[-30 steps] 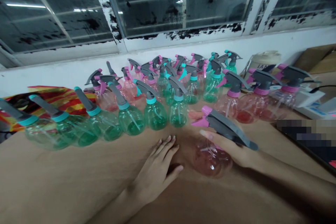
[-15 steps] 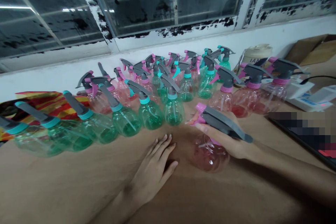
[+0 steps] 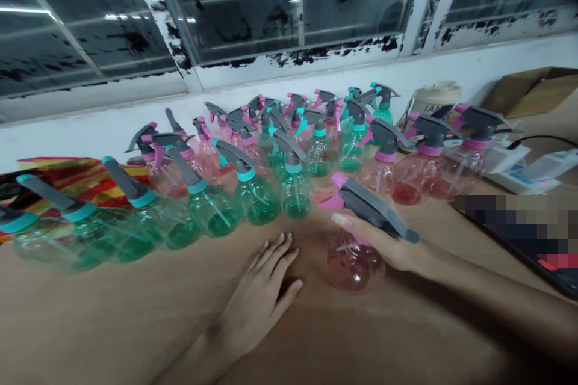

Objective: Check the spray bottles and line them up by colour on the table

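My right hand [image 3: 392,243] is wrapped round the neck of a pink spray bottle [image 3: 354,267] with a grey and pink trigger head. The bottle stands close to the tabletop; whether its base touches cannot be made out. My left hand [image 3: 259,295] lies palm down on the brown table [image 3: 112,325], fingers stretched out, left of that bottle. Just beyond the left hand stand a green spray bottle [image 3: 295,192] and another green spray bottle [image 3: 256,197], part of a row running left. Pink spray bottles, among them one with red liquid [image 3: 413,183], stand behind my right hand.
Several more green and pink spray bottles crowd toward the white wall [image 3: 81,132]. A red and yellow printed sheet [image 3: 90,177] lies at the left. On the right are a dark flat device [image 3: 501,234], a white power strip [image 3: 519,171], a cream tub [image 3: 437,96] and a cardboard box [image 3: 528,93].
The whole view has shifted slightly. My right hand still holds the pink spray bottle, and my left hand stays flat on the table.
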Demonstrator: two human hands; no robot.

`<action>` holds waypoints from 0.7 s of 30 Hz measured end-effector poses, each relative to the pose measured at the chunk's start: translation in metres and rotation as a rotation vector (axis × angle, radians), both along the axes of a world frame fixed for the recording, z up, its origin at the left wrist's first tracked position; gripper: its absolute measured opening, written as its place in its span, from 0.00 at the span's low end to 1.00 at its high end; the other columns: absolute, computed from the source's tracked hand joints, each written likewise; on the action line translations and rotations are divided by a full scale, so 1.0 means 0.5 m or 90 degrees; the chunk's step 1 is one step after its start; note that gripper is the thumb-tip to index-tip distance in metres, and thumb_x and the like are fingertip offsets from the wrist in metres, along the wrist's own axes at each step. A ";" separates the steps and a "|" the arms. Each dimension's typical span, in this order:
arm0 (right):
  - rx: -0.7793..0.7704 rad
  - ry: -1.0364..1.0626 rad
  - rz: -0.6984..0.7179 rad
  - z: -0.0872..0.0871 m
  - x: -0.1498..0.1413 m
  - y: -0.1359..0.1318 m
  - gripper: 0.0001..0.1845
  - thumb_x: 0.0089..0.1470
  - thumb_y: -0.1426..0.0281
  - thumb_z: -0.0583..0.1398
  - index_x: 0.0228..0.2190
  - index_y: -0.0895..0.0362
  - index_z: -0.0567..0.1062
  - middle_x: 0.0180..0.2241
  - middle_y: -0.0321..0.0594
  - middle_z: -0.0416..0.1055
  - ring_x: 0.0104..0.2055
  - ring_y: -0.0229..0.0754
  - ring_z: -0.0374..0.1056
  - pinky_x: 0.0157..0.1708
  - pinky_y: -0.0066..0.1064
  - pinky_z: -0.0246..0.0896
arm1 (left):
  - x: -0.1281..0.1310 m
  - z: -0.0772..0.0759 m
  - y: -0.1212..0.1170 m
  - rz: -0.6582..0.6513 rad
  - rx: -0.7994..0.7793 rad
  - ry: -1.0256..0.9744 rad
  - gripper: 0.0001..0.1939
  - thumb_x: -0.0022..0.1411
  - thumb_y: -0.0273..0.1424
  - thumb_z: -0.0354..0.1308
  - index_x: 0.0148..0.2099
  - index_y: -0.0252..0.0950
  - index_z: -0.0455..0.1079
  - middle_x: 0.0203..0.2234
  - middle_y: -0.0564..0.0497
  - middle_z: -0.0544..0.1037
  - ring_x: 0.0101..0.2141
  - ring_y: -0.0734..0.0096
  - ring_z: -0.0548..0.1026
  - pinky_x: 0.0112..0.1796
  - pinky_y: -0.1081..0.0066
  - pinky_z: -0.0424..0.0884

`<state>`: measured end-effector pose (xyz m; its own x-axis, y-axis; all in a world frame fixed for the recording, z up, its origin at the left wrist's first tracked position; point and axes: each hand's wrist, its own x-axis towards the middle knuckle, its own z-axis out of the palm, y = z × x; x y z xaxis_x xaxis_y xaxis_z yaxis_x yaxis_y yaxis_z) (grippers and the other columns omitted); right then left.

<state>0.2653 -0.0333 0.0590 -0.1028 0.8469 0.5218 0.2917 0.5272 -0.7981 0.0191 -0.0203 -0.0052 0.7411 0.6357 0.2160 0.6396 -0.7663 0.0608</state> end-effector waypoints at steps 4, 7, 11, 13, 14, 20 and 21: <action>-0.002 0.009 0.001 -0.004 -0.003 0.002 0.19 0.55 0.62 0.61 0.48 0.49 0.69 0.43 0.38 0.73 0.43 0.44 0.70 0.45 0.36 0.65 | 0.000 -0.001 -0.001 0.003 -0.003 0.001 0.22 0.71 0.38 0.46 0.62 0.35 0.56 0.63 0.45 0.59 0.62 0.61 0.57 0.59 0.56 0.56; -0.024 0.020 0.001 -0.002 -0.005 0.000 0.20 0.55 0.62 0.61 0.50 0.49 0.68 0.46 0.38 0.72 0.45 0.45 0.70 0.47 0.37 0.66 | 0.000 -0.001 -0.002 0.001 -0.010 -0.013 0.22 0.71 0.38 0.46 0.62 0.36 0.56 0.63 0.45 0.59 0.62 0.61 0.57 0.59 0.55 0.55; -0.038 0.025 0.015 -0.001 -0.005 0.000 0.16 0.55 0.63 0.60 0.46 0.49 0.69 0.40 0.37 0.72 0.40 0.43 0.70 0.43 0.35 0.68 | 0.000 0.000 -0.002 -0.002 -0.008 -0.014 0.21 0.71 0.38 0.46 0.62 0.36 0.56 0.63 0.45 0.59 0.62 0.61 0.57 0.59 0.54 0.55; -0.038 0.036 0.024 -0.001 -0.005 0.001 0.13 0.55 0.63 0.59 0.43 0.50 0.70 0.37 0.37 0.71 0.37 0.42 0.70 0.40 0.35 0.69 | 0.000 0.001 -0.001 -0.002 -0.004 -0.009 0.22 0.71 0.38 0.46 0.62 0.36 0.56 0.63 0.44 0.59 0.62 0.60 0.57 0.59 0.54 0.56; -0.042 0.042 0.030 -0.001 -0.005 0.001 0.12 0.55 0.63 0.59 0.42 0.50 0.71 0.36 0.38 0.71 0.37 0.43 0.69 0.40 0.35 0.70 | 0.000 0.001 -0.001 -0.003 -0.005 -0.006 0.22 0.71 0.38 0.46 0.62 0.36 0.57 0.63 0.44 0.59 0.62 0.60 0.57 0.59 0.54 0.56; -0.059 0.036 0.023 0.004 -0.009 0.000 0.12 0.55 0.63 0.58 0.42 0.49 0.70 0.35 0.38 0.71 0.35 0.43 0.69 0.38 0.36 0.70 | 0.001 0.001 -0.001 0.005 -0.008 0.004 0.21 0.71 0.38 0.47 0.62 0.35 0.57 0.63 0.44 0.59 0.62 0.60 0.57 0.59 0.55 0.57; -0.053 0.026 0.015 0.005 -0.009 0.000 0.11 0.55 0.63 0.59 0.41 0.49 0.70 0.35 0.38 0.70 0.35 0.44 0.68 0.37 0.36 0.69 | 0.001 0.001 -0.002 0.005 -0.008 0.006 0.22 0.70 0.38 0.48 0.62 0.35 0.58 0.63 0.44 0.59 0.62 0.60 0.57 0.59 0.54 0.56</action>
